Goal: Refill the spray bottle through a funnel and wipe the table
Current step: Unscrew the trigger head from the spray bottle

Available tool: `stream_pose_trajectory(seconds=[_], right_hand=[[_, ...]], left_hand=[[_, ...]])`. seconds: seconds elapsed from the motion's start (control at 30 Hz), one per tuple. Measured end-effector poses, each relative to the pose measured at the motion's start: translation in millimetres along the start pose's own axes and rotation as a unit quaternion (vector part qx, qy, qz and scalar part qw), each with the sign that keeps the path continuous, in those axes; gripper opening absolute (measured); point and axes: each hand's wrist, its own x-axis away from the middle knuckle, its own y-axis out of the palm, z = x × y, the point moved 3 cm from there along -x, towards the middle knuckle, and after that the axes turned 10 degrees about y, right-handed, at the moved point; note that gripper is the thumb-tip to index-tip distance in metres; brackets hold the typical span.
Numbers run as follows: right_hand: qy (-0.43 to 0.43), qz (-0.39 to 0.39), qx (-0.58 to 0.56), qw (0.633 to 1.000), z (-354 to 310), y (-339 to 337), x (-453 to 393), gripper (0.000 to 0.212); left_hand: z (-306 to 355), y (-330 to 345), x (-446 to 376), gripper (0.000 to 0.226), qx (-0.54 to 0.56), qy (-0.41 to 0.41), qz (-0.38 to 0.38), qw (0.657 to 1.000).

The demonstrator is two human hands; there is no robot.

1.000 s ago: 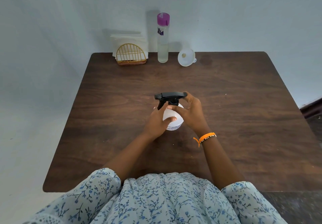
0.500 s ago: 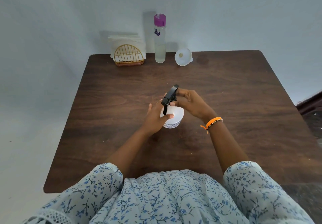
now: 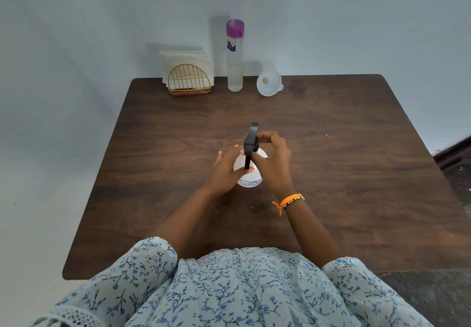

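step: unscrew spray head [image 3: 251, 141] | left hand [image 3: 227, 171] grips spray bottle [image 3: 249, 179] | right hand [image 3: 274, 160] pinches head, collar probably hidden | advice: brace bottle, twist level

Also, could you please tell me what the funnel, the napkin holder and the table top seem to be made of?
The small white funnel looks like translucent matte plastic. The gold arched napkin holder seems to be thin, shiny metal wire, judging by its bars. The dark brown table top shows wood grain with a dull sheen: wood or laminate, I cannot tell.
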Motion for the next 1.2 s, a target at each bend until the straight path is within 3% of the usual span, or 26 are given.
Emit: stream_pose_trajectory(seconds=[0.33, 0.47, 0.53, 0.6, 0.77, 0.9, 0.97, 1.2], right_hand=[[-0.036, -0.239, -0.002, 0.970, -1.8, -17.1, -17.1, 0.035], [0.021, -0.209, -0.128, 0.969, 2.1, -23.3, -3.8, 0.043], [0.036, -0.180, -0.167, 0.969, 4.3, -19.6, 6.7, 0.037], [0.028, -0.166, -0.149, 0.975, 1.7, -12.7, 17.2, 0.035], [-0.029, -0.104, -0.058, 0.992, -8.1, 3.6, 18.8, 0.054], [-0.035, -0.035, -0.044, 0.998, -7.1, 2.6, 7.6, 0.038], [-0.021, -0.052, -0.028, 0.998, 1.2, -1.5, -0.1, 0.032], [-0.007, -0.161, -0.021, 0.987, 2.3, -11.1, -15.3, 0.042]], left_hand=[[-14.6, 1.8, -4.5, 0.053, 0.000, -0.015, -0.019, 1.000], [-18.7, 2.8, -5.5, 0.053, -0.001, -0.012, -0.026, 1.000], [-18.4, 2.9, -5.9, 0.053, -0.003, -0.013, -0.024, 1.000], [-17.3, 2.5, -5.6, 0.053, -0.006, -0.011, -0.021, 1.000], [-13.5, 2.2, -4.2, 0.049, -0.008, 0.019, -0.012, 1.000], [-20.2, 2.8, -5.5, 0.052, -0.008, 0.009, -0.026, 1.000], [-25.1, 2.8, -6.8, 0.053, -0.023, 0.000, -0.026, 0.999], [-26.6, 3.5, -7.5, 0.055, -0.031, -0.021, -0.034, 0.999]])
